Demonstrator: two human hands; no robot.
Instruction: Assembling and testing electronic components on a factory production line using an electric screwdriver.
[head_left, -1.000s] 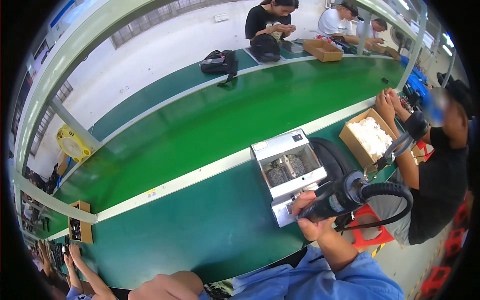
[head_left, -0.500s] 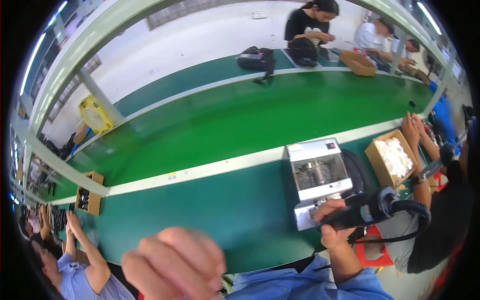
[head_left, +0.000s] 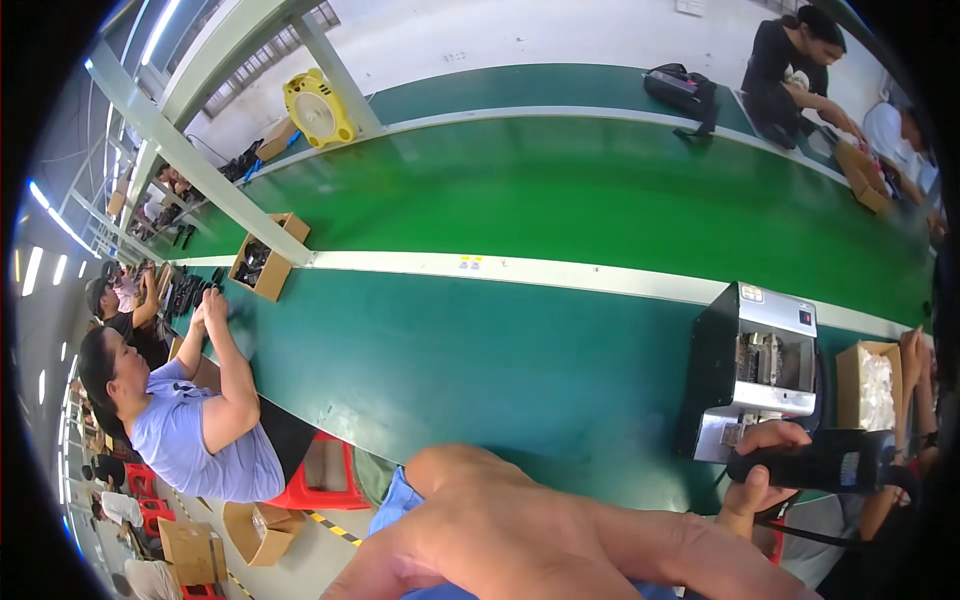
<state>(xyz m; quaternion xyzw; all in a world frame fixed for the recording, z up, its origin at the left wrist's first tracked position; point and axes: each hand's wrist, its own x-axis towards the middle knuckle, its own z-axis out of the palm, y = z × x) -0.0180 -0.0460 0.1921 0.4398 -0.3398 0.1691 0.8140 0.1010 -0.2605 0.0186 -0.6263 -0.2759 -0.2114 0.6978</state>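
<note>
dark green worktop (head_left: 480, 370), smooth, slight sheen, pale strip (head_left: 400, 262) running along its far edge. right side: silver-and-black machine (head_left: 752, 396), upright, standing on the worktop. just right of it, open cardboard box (head_left: 848, 388) filled with white pieces (head_left: 877, 390). left end: second open box (head_left: 271, 284), brown, dark parts (head_left: 255, 260) inside, near the strip. past that, black items (head_left: 190, 292) bunched together, too small to make out.

The person wears a blue garment (head_left: 397, 503), only partly in view, and the right hand (head_left: 752, 490) is bare
</note>
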